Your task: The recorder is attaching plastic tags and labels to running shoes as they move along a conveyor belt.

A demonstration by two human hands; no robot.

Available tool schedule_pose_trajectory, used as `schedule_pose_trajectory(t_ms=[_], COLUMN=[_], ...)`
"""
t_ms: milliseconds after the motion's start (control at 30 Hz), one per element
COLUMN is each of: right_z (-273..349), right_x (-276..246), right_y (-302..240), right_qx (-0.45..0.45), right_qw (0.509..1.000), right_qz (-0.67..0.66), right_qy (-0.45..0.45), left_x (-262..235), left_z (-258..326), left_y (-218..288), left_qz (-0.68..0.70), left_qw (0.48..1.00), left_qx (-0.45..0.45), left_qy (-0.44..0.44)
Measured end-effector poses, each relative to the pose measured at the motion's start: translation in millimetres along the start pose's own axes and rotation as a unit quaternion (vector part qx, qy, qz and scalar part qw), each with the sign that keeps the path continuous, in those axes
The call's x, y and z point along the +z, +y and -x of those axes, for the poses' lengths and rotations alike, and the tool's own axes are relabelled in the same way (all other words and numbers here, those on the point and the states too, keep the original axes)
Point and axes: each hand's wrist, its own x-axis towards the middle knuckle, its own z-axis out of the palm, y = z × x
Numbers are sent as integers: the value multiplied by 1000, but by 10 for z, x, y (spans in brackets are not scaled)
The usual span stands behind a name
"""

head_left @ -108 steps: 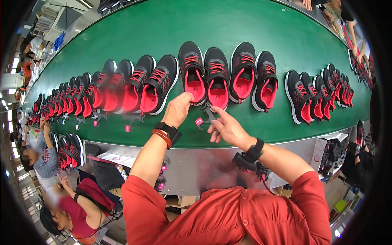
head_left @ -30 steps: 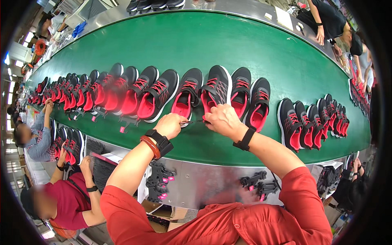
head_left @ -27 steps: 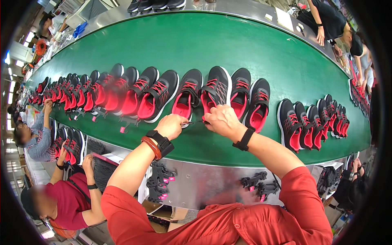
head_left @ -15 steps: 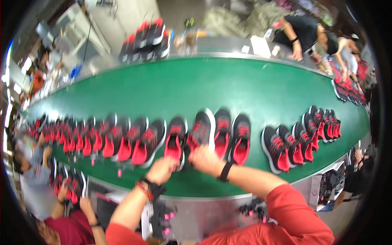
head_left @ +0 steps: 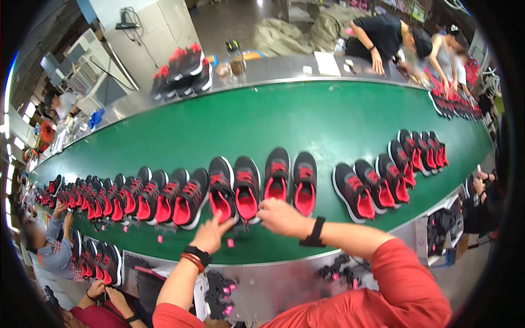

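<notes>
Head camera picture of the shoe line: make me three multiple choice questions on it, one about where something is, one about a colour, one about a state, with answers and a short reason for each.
1. Where is the left hand?
A. at the heel of a black and red shoe on the near side of the belt
B. on the grey cabinet behind the belt
C. on the far rim of the belt

2. What colour is the conveyor belt?
A. blue
B. green
C. white

3. How do the shoes in front of the hands stand?
A. stacked in a pile
B. lying upside down
C. sole down, side by side in a row

Answers:
1 A, its fingers reach the heel of the black and red shoe.
2 B, the bare belt surface is green.
3 C, the right hand is at the heel of another shoe that stands upright in the row.
</notes>
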Motion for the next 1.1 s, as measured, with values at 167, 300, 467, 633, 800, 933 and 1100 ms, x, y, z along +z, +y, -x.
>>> schedule_pose_trajectory(t_ms=[167,300,467,633,800,933,1100], right_z=[991,1646,2524,2664,2807,2771,2491], right_x=[-797,-1093,-1096,-1034,-695,-732,-916], right_y=[264,265,162,17,84,172,192], right_qx=[108,223,212,141,89,140,292], right_qw=[988,952,951,958,951,954,911], right_qz=[-62,-81,8,31,78,27,-220], right_qy=[-86,-191,-227,-246,-287,-263,-188], left_x=[7,152,386,467,727,617,627], left_z=[-507,-795,-1174,-1372,-1520,-1434,-1302], left_y=[389,970,1243,1289,1343,1630,1332], left_qz=[2,16,-51,-117,-40,114,118], left_qw=[961,969,986,985,973,983,955], left_qx=[121,161,121,104,123,113,168], left_qy=[248,187,103,73,193,94,215])
